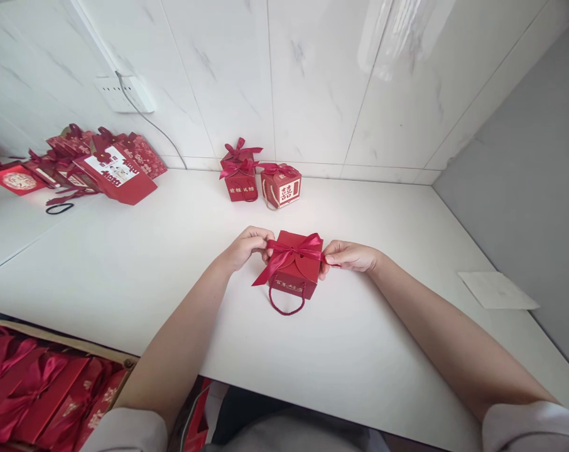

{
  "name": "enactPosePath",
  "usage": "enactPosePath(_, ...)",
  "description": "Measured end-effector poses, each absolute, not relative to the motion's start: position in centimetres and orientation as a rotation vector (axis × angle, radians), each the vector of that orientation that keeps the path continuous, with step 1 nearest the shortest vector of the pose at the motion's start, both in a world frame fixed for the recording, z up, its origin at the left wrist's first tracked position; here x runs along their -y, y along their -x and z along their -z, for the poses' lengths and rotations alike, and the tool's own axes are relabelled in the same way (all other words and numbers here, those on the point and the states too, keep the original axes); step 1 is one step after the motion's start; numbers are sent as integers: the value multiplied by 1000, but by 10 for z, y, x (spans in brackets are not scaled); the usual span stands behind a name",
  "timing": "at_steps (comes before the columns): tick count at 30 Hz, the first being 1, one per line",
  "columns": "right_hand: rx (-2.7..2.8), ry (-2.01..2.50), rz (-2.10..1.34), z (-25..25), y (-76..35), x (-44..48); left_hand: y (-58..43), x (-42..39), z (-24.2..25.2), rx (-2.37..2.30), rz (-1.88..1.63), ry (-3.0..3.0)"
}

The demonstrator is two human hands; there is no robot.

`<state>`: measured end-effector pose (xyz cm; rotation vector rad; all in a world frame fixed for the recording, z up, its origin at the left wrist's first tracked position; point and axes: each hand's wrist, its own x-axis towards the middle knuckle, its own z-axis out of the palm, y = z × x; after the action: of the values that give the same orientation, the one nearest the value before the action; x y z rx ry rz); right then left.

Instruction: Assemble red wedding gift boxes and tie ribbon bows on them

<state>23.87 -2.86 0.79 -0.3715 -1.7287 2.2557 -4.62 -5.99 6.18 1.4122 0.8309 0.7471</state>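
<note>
Small red gift box (298, 279), upright on the white tabletop (360, 351), directly between the two hands. A dark red ribbon (288, 254) crosses the top of the box. One tail hangs slantwise over the front face on the left hand's side. A red cord handle (287, 307) loops from the front face onto the tabletop, nearer the person than either hand.

Left hand (247, 246): fingers curled, fingertips pinching the ribbon at the box's top edge. Right hand (349, 255): thumb and fingers pressed together on the ribbon's other end, just beside the opposite edge of the box. Both forearms enter from the lower corners.

Beyond the hands, against the tiled wall (313, 81): a bow-tied red box (241, 182) and, just beside it on the right hand's side, a red box with a white panel (281, 186).

Well out past the left hand: a pile of red cartons (115, 166), a black loop (58, 208) lying in front of it, and a wall socket (124, 93) above.

Under the left forearm, below the table edge: a basket (53, 339) of flat red cartons with ribbons.

Outward of the right hand, well apart: a pale sheet of paper (496, 290) near the grey side wall.
</note>
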Motion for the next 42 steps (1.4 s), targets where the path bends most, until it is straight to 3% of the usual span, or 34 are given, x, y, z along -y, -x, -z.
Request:
enactPosePath(15,1722,327,-2220,2,-244,22,42,68,-75,-822,-819,-1452)
enactPosePath(25,1914,337,-2325,-7,-262,13,63,73,-98,-1159,-728,-1611)
enactPosePath(32,1540,860,-1582,-34,-249,14,84,79,-106,-1180,-13,-1539)
enactPosePath(42,1996,1087,-1675,-83,-245,38,71,83,-110,-1132,-48,-1550)
